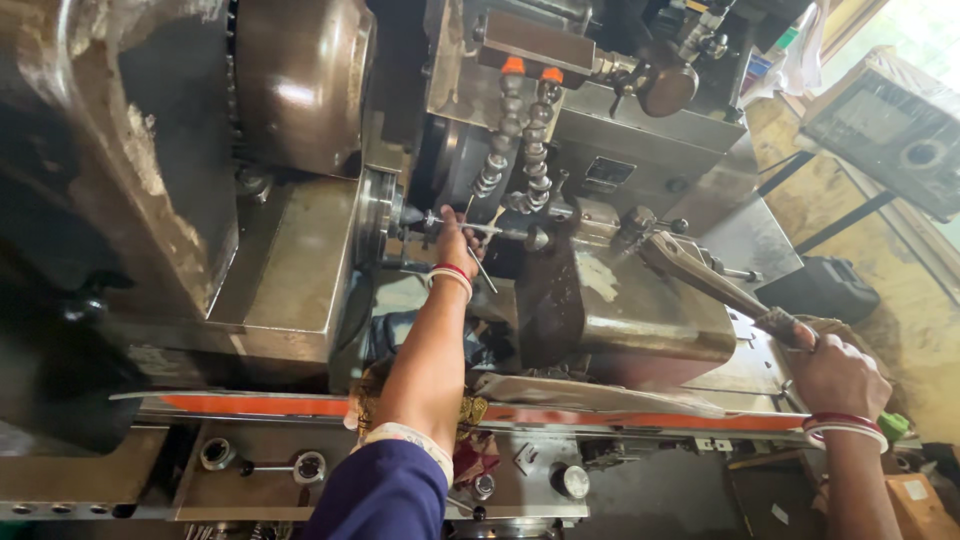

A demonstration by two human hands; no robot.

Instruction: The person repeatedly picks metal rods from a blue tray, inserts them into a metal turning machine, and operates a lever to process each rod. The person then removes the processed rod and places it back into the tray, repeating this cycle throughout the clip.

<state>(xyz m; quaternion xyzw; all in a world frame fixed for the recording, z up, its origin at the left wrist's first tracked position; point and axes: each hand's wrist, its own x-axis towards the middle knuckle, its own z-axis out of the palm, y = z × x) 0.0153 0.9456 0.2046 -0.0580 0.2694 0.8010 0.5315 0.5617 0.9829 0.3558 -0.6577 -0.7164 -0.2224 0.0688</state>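
Clearly at a metal-working machine, both arms out. Left hand (456, 238) up at the chuck (380, 222), fingers pinched shut around a thin rod (470, 226); rod horizontal, just right of the chuck, passing through the fingertips and sticking out either side of them. Second thin rod (484, 270) slanting down from under the same hand, right of the chuck. Right hand (838, 374) well right of the chuck and lower, fist closed fully around the dark grip of a long lever (715, 283); lever running up-left from the fist toward the machine body. Segmented coolant hoses (515, 135) hanging above and right of the chuck, orange-tipped. Orange rail (250, 404) below the chuck, across the front. Ring spanner (268, 464) in the tray beneath that.
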